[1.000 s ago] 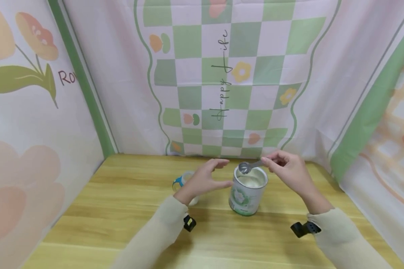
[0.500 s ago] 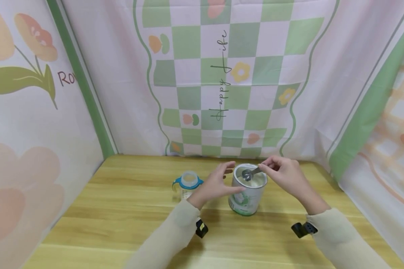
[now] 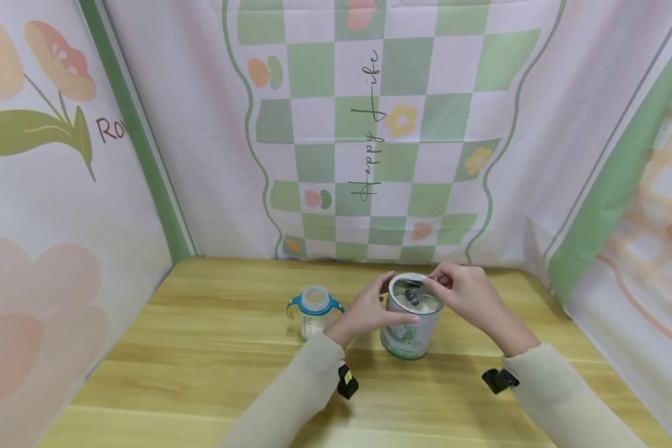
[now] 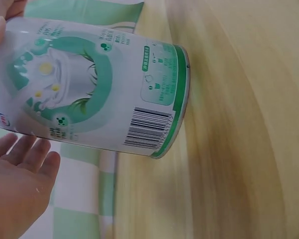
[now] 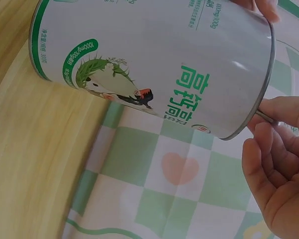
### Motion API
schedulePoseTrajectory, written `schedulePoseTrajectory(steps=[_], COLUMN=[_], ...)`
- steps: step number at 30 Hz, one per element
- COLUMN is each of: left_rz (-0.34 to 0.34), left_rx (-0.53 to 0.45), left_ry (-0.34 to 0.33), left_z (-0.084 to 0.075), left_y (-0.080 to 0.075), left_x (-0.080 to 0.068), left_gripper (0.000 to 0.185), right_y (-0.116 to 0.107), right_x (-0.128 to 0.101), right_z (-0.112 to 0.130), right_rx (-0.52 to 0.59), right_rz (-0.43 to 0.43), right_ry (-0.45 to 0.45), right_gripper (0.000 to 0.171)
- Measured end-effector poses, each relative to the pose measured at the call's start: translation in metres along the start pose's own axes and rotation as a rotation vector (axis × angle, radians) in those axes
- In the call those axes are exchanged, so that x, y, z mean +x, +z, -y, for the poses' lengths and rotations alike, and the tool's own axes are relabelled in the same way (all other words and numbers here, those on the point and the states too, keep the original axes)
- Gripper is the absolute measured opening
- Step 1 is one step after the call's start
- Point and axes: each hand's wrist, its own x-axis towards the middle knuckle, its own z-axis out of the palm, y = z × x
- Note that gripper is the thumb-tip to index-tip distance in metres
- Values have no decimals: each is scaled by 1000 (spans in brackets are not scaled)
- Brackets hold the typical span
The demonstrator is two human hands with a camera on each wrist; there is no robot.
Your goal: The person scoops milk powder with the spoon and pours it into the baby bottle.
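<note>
A white and green milk powder can (image 3: 406, 341) stands upright on the table in the head view, its top uncovered and pale powder inside. My left hand (image 3: 365, 311) holds it near the rim, thumb across the front and fingers round the far left side. With thumb and fingertips, my right hand (image 3: 470, 295) pinches the handle of a metal measuring spoon (image 3: 412, 297), whose bowl is down inside the can mouth. In the right wrist view only a bit of the spoon handle (image 5: 264, 116) shows past the rim. The left wrist view shows the can's barcode side.
Left of the can stands a lidless baby bottle (image 3: 314, 303) with a blue two-handled collar and whitish contents, close to my left forearm. The wooden table (image 3: 201, 348) meets a patterned curtain (image 3: 392, 205) at the back.
My left hand has moved right, off the bottle's side and onto the can. My right hand has lowered the spoon from above the rim into the can.
</note>
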Motion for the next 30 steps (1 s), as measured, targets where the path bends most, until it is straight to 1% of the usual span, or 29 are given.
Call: schedulePoseTrajectory(steps=[2, 5, 9, 11, 17, 22, 30], left_rz=[6, 21, 60, 68, 61, 63, 90], left_rx=[-9, -45, -118, -135, -120, -107, -139], left_ry=[-3, 10, 51, 61, 74, 63, 84], left_z=[1, 2, 2, 2, 3, 5, 6], left_y=[1, 3, 7, 8, 10, 9, 8], left_x=[0, 0, 0, -1, -1, 0, 2], left_gripper=[100, 94, 89, 89, 90, 88, 80], right_y=[0, 2, 4, 6, 10, 13, 14], right_x=[1, 1, 3, 5, 9, 10, 9], right_z=[0, 1, 4, 6, 14, 17, 20], right_rx=[-4, -15, -33, -39, -41, -36, -3], right_rz=[-1, 17, 70, 95, 155, 193, 243], right_ry=[-13, -25, -17, -8, 1, 1, -1], right_gripper=[10, 10, 11, 13, 13, 12, 16])
